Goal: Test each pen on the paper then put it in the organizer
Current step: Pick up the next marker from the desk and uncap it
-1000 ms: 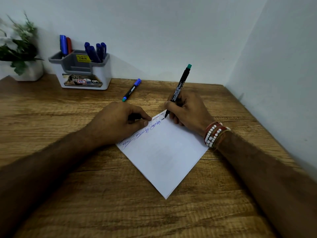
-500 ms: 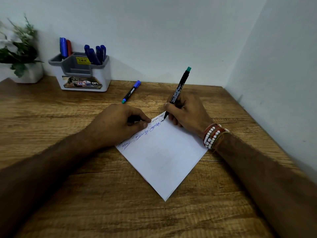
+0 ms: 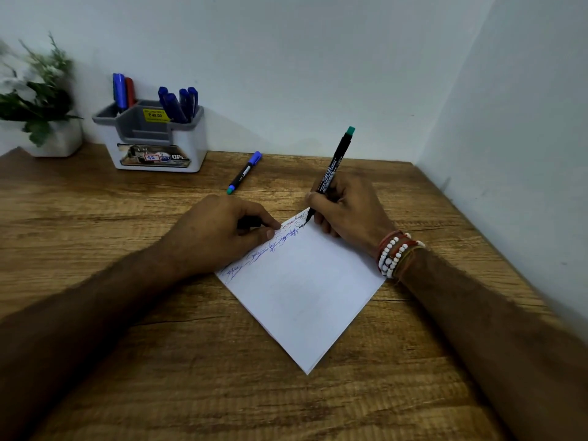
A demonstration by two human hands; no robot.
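A white sheet of paper [image 3: 302, 288] lies cornerwise on the wooden desk, with blue and dark scribbles along its upper left edge. My right hand [image 3: 346, 211] grips a black pen with a green end [image 3: 334, 168], its tip touching the paper's far corner. My left hand [image 3: 219, 233] rests on the paper's left edge, fingers curled round a small dark piece [image 3: 251, 221], apparently a cap. A black pen with a blue cap [image 3: 245, 172] lies on the desk behind my hands. The white and grey organizer [image 3: 191, 144] stands at the back left, holding several blue pens [image 3: 178, 105] and a red one [image 3: 129, 90].
A potted plant [image 3: 38, 100] in a white pot stands at the far left beside the organizer. Walls close off the desk [image 3: 95, 218] at the back and on the right, meeting at the back right corner.
The pen tip stays at the paper's far corner with only small writing strokes. My left hand has not shifted. The view has tilted slightly.
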